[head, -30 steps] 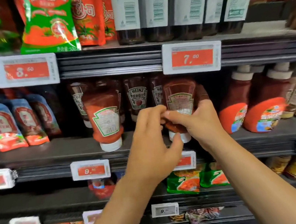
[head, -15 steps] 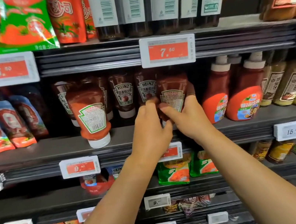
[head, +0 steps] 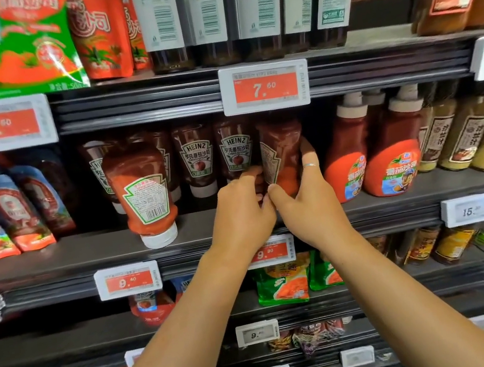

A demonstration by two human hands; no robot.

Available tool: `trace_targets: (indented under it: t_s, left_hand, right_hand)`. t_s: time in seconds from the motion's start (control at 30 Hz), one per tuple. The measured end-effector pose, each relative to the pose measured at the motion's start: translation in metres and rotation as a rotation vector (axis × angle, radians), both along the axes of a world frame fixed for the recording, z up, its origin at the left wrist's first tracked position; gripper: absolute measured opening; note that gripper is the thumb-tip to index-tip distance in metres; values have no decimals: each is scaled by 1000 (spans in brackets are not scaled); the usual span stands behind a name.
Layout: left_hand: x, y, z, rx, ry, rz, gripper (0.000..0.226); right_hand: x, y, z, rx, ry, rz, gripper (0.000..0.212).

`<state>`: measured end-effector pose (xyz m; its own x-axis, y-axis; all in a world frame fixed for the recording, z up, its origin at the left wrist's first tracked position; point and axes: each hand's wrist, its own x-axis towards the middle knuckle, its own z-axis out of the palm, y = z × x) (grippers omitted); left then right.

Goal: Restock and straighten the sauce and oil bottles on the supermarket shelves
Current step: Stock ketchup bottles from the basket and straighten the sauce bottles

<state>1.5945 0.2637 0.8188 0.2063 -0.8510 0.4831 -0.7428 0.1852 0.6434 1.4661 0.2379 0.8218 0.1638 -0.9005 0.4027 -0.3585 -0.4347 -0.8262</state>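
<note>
A squeeze ketchup bottle (head: 281,148) stands cap-down on the middle shelf (head: 65,255), its label turned left. My left hand (head: 244,214) grips its lower left side and my right hand (head: 309,204) wraps the right side, a ring on one finger. Both hands hide the cap. To the left stands a row of Heinz ketchup bottles (head: 199,161) facing front. Another ketchup bottle (head: 142,192) stands further forward near the shelf edge, back label showing.
Red white-capped ketchup bottles (head: 388,157) and tan sauce bottles (head: 464,135) stand to the right. Sauce pouches (head: 2,218) lean at the left. Dark bottles (head: 207,14) fill the upper shelf. A price tag (head: 265,86) hangs just above the held bottle.
The held bottle has been turned so its label faces left, and it sits deeper in the row. Both hands stayed on it. The view shifted right.
</note>
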Motion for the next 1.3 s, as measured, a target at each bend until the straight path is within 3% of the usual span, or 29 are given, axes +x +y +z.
trace_targets:
  t_s: [0.2,0.33,0.47,0.6,0.73,0.8,0.9,1.13,1.3]
  left_hand:
    - [-2,-6,5,83,-42,-29,28]
    - [-6,-11,10,78,-126,33,24]
    - [-8,-10,12,0,1,-12,35]
    - [3,-13,12,45,-21,-52,21]
    - [16,-17,12,134,17,-138,36]
    - [18,-17,10,137,21,-164,41]
    - [16,-17,7,91,-24,-103,43]
    - [16,-13,3,-68,-64,125,46]
    - [15,-11,1,-41,-43,215,42]
  right_hand:
    - [1,3,6,41,41,-14,42]
    - [5,11,4,-10,86,-22,59]
    - [1,13,5,-24,49,-28,56]
    - [-4,-1,14,19,22,-72,79]
    - [-1,-13,16,45,72,-98,45]
    - [2,-16,12,21,40,-87,62]
    - [6,-17,6,-39,-22,-80,90]
    - [19,-35,2,5,-98,-150,95]
    - [34,-59,2,58,-144,-177,86]
